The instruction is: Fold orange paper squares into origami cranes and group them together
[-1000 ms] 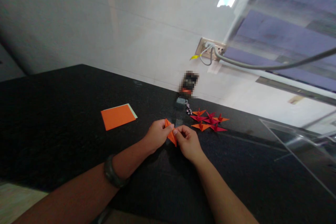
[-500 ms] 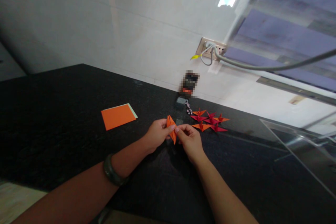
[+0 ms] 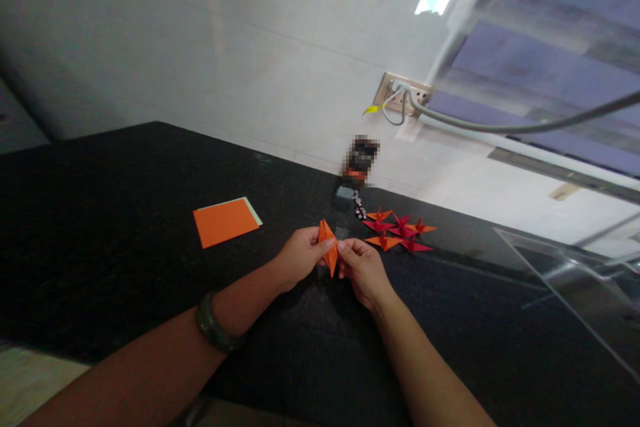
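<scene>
- Pinching a folded orange paper (image 3: 329,252) between both hands, I hold it upright over the black counter (image 3: 100,213), near the middle of the view. I cannot tell whether its lower tip touches the surface.
- My left hand (image 3: 299,257) grips the paper's left edge between thumb and forefinger, with the other fingers curled in.
- My right hand (image 3: 364,268) pinches the right edge the same way, so the two hands almost meet at the fold.
- A dark wristband (image 3: 214,332) sits on my left forearm.
- A flat orange sheet (image 3: 223,222) lies on the counter to the left, well apart from the hands, with a pale edge showing beneath it.
- A cluster of red and orange paper figures (image 3: 397,232) lies just beyond my right hand.
- A wall socket (image 3: 400,95) with a grey cable (image 3: 500,127) plugged in is on the wall behind.
</scene>
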### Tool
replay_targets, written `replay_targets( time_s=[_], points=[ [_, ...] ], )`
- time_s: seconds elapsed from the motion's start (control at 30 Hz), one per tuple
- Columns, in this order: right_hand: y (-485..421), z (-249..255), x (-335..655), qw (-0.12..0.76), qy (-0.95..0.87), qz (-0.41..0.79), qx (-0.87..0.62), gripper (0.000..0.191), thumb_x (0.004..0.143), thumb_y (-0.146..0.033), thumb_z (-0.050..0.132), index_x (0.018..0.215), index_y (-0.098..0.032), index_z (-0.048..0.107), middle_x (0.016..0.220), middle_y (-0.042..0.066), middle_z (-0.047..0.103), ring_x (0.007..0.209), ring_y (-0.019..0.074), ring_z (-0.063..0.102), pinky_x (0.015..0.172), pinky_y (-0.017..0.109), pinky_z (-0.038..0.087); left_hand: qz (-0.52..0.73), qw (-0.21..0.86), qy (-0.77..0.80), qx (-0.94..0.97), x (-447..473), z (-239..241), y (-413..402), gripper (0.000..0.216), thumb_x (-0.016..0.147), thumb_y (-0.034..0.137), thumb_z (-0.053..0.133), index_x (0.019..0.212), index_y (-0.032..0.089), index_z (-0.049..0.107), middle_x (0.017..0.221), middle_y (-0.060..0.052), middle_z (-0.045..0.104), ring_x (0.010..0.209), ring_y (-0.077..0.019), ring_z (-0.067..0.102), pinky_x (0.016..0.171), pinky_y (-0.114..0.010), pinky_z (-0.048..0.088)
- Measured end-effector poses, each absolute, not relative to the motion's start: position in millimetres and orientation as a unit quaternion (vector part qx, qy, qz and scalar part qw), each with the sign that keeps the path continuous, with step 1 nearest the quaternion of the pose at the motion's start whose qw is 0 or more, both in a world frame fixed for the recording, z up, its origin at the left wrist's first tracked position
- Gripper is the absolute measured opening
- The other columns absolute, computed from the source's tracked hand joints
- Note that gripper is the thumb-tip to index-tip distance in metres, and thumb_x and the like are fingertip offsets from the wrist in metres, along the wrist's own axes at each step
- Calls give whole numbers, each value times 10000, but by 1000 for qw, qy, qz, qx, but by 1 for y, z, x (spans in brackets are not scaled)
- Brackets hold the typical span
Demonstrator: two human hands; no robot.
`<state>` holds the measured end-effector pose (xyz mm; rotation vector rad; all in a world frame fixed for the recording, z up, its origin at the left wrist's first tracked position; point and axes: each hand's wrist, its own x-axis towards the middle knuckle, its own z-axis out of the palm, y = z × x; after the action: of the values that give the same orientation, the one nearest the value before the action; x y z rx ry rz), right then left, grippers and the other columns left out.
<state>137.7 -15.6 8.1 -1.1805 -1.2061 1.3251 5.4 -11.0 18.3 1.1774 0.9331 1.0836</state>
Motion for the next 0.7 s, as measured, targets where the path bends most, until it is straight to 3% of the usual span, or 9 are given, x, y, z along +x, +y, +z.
replay_targets(
  time_s=[0.2, 0.33, 0.5, 0.7],
  points=[
    [-18, 8, 135, 457, -631, 290, -556, 211, 734, -335, 536, 637, -155, 589, 518, -13, 509, 468, 104, 437, 466, 225, 355, 469, 511, 457, 557, 4, 7, -4, 170, 687, 297, 547, 708, 130, 572, 616, -12, 589, 549, -122, 528, 500, -225, 400],
    [-20, 10, 136, 441, -692, 196, -537, 192, 755, -269, 505, 646, -169, 627, 624, 31, 582, 593, 142, 514, 580, 258, 402, 453, 450, 477, 604, 2, 2, -1, 186, 687, 319, 527, 689, 144, 590, 594, -8, 591, 545, -133, 527, 490, -225, 382],
    [-21, 12, 136, 422, -721, 207, -510, 192, 768, -232, 487, 676, -170, 645, 661, 43, 602, 634, 149, 538, 605, 261, 408, 421, 400, 501, 642, -1, 4, -1, 199, 699, 305, 491, 668, 138, 594, 564, -3, 557, 534, -131, 491, 472, -222, 351],
    [-20, 11, 137, 413, -695, 281, -518, 200, 755, -299, 514, 675, -173, 646, 553, 3, 548, 533, 123, 492, 501, 225, 375, 426, 412, 478, 648, -2, 3, 0, 197, 704, 306, 492, 680, 142, 597, 575, 4, 542, 553, -127, 480, 471, -211, 340]
  ],
)
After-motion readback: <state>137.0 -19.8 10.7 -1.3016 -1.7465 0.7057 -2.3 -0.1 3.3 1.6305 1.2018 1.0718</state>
